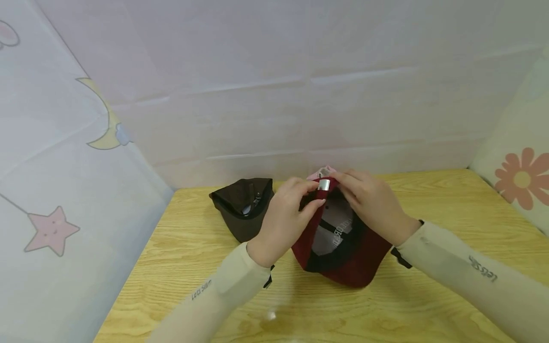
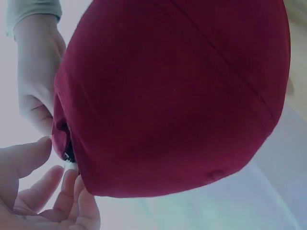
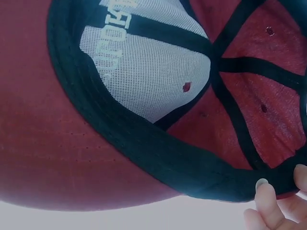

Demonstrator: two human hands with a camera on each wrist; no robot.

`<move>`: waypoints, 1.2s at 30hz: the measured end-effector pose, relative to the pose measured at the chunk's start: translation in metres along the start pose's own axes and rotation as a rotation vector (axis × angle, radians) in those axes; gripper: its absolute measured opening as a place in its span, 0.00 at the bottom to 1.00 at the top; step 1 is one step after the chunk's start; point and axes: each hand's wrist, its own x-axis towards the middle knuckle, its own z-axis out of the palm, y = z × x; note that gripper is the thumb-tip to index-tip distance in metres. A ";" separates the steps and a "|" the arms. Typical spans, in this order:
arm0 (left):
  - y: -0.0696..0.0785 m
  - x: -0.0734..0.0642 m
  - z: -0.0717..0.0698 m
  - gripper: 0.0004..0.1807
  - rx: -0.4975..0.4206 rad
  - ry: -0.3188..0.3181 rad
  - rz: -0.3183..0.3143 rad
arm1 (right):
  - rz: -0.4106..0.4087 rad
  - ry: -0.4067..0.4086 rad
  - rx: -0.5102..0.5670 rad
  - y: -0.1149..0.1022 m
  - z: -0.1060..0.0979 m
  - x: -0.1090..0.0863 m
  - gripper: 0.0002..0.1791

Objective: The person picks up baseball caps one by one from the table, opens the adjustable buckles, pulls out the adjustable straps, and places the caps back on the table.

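Observation:
A dark red baseball cap (image 1: 356, 267) is held up above the table, its inside and black sweatband facing me in the head view. Its back strap carries a silver buckle (image 1: 323, 185). The left hand (image 1: 286, 216) has its fingertips at the strap beside this buckle, thumb just below. In the left wrist view the left fingers (image 2: 79, 203) lie around the strap's end. My right hand (image 1: 372, 202) grips the cap's back rim on the other side of the buckle. In the right wrist view, right fingertips (image 3: 268, 203) pinch the black sweatband (image 3: 158, 153); white mesh and lettering show inside.
A dark brown cap (image 1: 242, 226) lies upturned on the wooden table (image 1: 171, 286), left of the hands. Something pink (image 1: 321, 171) shows partly behind the red cap. A pale sheet wall (image 1: 257, 119) stands along the table's back, with decorated walls at both sides.

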 end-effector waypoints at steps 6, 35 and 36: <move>-0.003 0.007 -0.002 0.15 0.114 0.054 0.100 | -0.017 -0.002 -0.040 0.001 -0.004 0.008 0.18; -0.001 0.036 -0.022 0.19 0.266 -0.163 0.226 | -0.075 0.030 -0.056 -0.014 -0.015 0.021 0.13; -0.001 0.036 -0.022 0.20 0.291 -0.166 0.242 | -0.081 0.030 -0.058 -0.014 -0.015 0.021 0.13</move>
